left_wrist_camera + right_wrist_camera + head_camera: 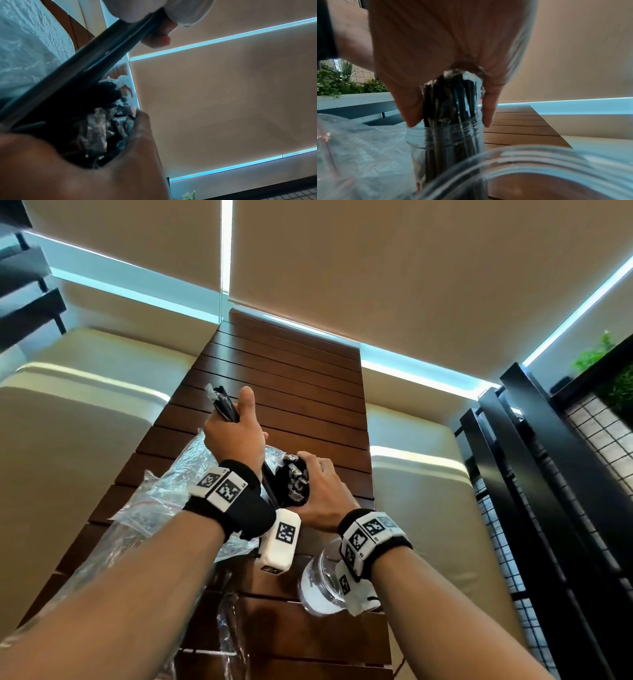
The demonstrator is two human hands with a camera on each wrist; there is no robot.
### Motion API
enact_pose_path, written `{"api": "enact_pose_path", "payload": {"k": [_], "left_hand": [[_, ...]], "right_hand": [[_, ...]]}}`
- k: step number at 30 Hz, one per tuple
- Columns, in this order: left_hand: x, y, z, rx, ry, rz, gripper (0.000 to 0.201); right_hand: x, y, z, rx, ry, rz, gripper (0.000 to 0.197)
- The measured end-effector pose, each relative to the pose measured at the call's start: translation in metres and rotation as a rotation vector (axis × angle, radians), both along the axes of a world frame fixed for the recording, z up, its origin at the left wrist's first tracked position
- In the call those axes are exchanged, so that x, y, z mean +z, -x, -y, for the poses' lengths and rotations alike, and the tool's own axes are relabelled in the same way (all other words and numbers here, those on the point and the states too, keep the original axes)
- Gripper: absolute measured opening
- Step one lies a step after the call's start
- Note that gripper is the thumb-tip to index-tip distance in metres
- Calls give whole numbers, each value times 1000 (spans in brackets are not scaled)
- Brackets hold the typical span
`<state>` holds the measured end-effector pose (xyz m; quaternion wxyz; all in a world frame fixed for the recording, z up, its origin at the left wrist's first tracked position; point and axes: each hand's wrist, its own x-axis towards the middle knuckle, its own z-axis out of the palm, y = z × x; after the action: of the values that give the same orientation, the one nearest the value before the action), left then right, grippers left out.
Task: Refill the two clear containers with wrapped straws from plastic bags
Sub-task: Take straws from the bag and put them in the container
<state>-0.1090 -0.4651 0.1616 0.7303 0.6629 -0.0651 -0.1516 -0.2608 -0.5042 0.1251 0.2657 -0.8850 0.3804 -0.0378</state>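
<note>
My left hand [236, 433] grips a few black wrapped straws [224, 405] that slant down toward a clear container. In the left wrist view these straws [85, 67] cross the frame diagonally, with my fingers [157, 37] curled round them. My right hand [318, 487] is wrapped round the tops of a bundle of black straws [293, 481]. That bundle [452, 97] stands upright in a clear threaded container [445, 135]. A second clear container [318, 583] stands under my right wrist; its rim [539, 159] fills the foreground and no straws show inside it.
Crumpled clear plastic bags [164, 484] lie on the left of the brown slatted table [301, 392]. Cream cushioned seats flank the table. A black metal grid partition [548, 474] with plants stands at the right.
</note>
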Motion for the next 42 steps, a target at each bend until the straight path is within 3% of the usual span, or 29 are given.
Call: {"api": "enact_pose_path", "payload": {"k": [8, 12, 16, 22, 25, 29, 31, 34, 36, 37, 40, 42], "left_hand": [[-14, 2, 8, 91, -3, -15, 50], [-19, 10, 7, 49, 7, 67, 51], [-31, 18, 0, -34, -44, 148, 58], [-46, 53, -19, -240, -125, 457, 61], [-64, 54, -18, -284, -132, 670, 47], [-80, 51, -27, -398, -275, 717, 44], [-67, 46, -32, -447, -179, 723, 44], [-35, 45, -33, -482, -43, 882, 67], [-23, 50, -30, -523, -161, 1055, 58], [-24, 50, -28, -558, -303, 1117, 56], [-47, 48, -35, -746, -744, 1135, 74], [-63, 46, -41, -845, -801, 1108, 83]], "right_hand": [[-9, 0, -5, -70, 157, 50, 83], [-13, -5, -7, -102, 242, 16, 71], [-9, -4, -6, -55, 229, 14, 73], [-10, -6, -7, -25, 5, 90, 78], [-18, -8, -5, -15, 29, 35, 70], [-15, -5, -6, -8, 23, 87, 64], [-13, -3, -8, -54, -30, 116, 71], [-13, -4, -8, -38, -58, 129, 88], [-12, -8, -7, 13, -35, 143, 81], [-12, -8, -6, 39, -13, 141, 77], [-17, -4, -1, 71, -11, 67, 110], [-19, 2, 0, 45, -90, 44, 122]]}}
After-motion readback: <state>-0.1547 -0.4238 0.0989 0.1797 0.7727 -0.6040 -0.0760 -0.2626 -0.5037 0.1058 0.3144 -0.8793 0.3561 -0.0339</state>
